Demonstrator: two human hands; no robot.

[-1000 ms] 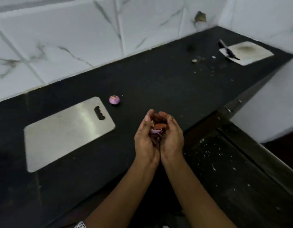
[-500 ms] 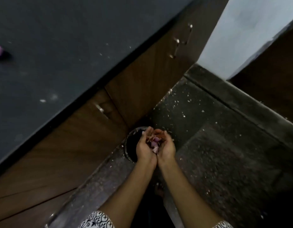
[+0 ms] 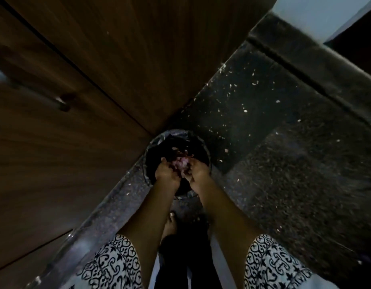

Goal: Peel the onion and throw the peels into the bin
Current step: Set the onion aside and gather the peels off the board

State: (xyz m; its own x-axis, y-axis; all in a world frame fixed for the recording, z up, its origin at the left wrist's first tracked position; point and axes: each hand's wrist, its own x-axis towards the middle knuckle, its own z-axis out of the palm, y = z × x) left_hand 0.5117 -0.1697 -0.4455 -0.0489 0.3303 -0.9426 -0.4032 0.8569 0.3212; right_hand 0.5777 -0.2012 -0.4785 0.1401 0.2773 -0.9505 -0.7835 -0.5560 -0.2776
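**Me:** Onion peels, pink and papery, were bunched between my two hands right over the bin. A second before I had them cupped above the black counter, with the peeled onion lying beside the steel board; then I had turned and bent, and the counter had gone from sight, leaving only the wooden cabinet on the left and the speckled floor on the right.

**Other:** So the onion itself?

**Me:** Not in sight then. Only the peels, held low inside the bin's mouth.

**Other:** And your fingers?

**Me:** My left hand and right hand were curled toward each other and grasping the peels. The cup had begun to part at the far side, and a few scraps already showed dark against the liner beyond my fingertips; whether those had just dropped, I couldn't tell.

**Other:** What did that mean for the job?

**Me:** I judged the peeling done and the dumping nearly so; spreading my palms would finish it. Flakes already littered the floor, so strays were the risk.

**Other:** Any label on the bin?

**Me:** None readable. My sleeves carried a black scroll pattern, no words.
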